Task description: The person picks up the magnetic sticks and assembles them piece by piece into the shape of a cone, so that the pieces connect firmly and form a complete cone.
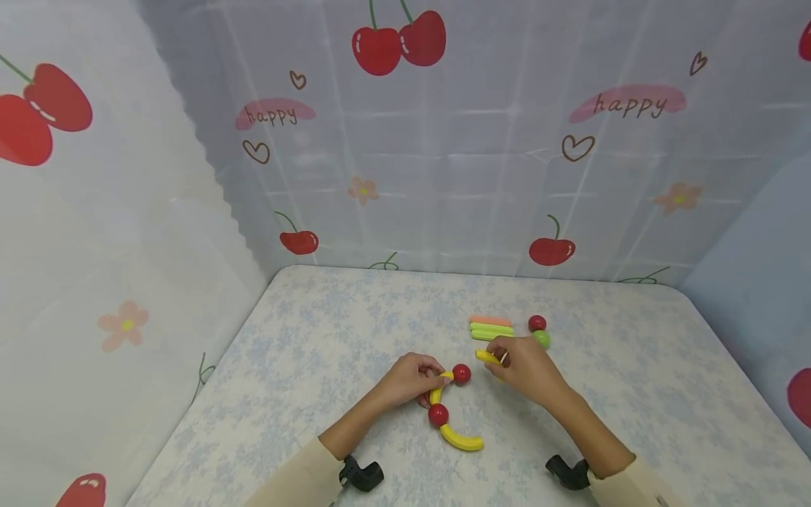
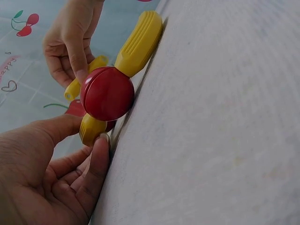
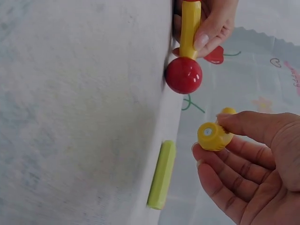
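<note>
My left hand pinches a curved yellow rod between thumb and fingers. A red ball joins that rod's far end and a second red ball its near end. From the nearer ball another curved yellow rod reaches toward the right along the table. To the right, my right hand holds a loose curved yellow rod by thumb and fingertips, raised off the table and apart from the balls. In the right wrist view this rod's end shows a small silvery disc.
Behind the right hand lie an orange stick and two yellow-green sticks side by side. Next to them sit a red ball and a green ball. Cherry-printed sheeting hangs behind the pale floral table.
</note>
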Demonstrator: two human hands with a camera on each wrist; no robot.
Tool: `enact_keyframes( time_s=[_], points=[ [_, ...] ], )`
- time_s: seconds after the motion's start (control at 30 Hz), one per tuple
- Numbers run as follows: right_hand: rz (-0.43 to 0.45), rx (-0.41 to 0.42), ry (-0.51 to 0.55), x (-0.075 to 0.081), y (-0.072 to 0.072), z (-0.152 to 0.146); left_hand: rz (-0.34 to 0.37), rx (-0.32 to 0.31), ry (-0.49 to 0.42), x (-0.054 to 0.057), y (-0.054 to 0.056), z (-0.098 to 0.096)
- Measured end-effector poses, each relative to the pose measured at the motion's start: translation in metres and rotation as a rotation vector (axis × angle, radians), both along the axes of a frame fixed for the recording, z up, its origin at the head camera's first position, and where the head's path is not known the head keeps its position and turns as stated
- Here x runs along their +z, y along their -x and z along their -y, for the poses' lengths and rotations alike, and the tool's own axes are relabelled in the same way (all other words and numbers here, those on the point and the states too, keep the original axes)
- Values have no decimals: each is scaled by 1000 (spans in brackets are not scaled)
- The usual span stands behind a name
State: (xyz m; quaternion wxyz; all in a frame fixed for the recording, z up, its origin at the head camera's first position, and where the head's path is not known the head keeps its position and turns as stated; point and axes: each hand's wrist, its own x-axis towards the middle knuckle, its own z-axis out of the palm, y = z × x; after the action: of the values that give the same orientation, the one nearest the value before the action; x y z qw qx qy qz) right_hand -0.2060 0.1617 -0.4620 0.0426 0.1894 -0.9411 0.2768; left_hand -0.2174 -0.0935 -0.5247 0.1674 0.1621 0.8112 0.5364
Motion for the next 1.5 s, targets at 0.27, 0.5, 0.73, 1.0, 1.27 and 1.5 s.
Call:
enact_keyframes(
  time_s=[0.27,0.5,0.73,1.0,1.27,1.5],
  points=[
    [71,7,49,-10,-4,-1,-7,-4,-2,1,0,-1],
    [151,-7,46,-16,-6,4,3,-1,-10,3,-2,0],
    [210,-29,43,-18,-6,12,-9,-13,-12,5,0,1],
    [240,-63,58,-24,-3,17,22,-3,-18,5,-1,0],
    [230,-53,5,-24,1,19,7,-3,-6,3,-3,1],
    [240,-2,-1,-22,5,17,1,-22,24,3,-1,1]
  ],
)
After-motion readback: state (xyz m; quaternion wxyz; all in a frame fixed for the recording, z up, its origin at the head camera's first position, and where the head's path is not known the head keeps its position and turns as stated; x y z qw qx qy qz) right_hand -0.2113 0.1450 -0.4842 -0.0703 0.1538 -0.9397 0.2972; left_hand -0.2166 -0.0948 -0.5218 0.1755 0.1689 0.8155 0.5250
